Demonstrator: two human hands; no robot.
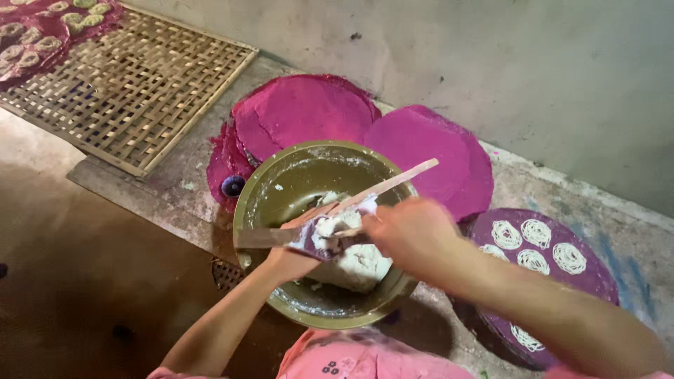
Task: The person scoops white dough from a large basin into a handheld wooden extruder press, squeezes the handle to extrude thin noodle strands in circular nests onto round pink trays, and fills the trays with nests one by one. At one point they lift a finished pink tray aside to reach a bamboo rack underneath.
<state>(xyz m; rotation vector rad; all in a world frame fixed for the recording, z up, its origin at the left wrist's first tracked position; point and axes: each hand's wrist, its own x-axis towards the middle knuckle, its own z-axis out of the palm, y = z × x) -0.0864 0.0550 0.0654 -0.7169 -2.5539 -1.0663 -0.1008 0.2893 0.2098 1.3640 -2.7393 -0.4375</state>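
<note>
A lump of soft white dough is being worked inside a round olive-green metal bowl, which stands on a grey concrete ledge beside the wall. The dough lies in the near half of the bowl, against its inner wall. The left hand is held low over the bowl, and a flat wooden stick seems to be gripped in it; its fingers are mostly hidden by the dough, so it cannot be told how they are closed. The right hand is closed around a second long pale wooden spatula, with the fingers pressed together on the handle. White dough is stuck on the blade.

The step in hand appears to be the scraping and gathering of dough from one tool with the other. For the next move, a firm and steady stroke along the blade would probably be needed, so that the sticky mass falls back into the bowl.

Behind the bowl, round magenta cloth mats are laid. At the right, a purple round mat with white spiral coils is seen, and at the upper left a woven bamboo tray.
</note>
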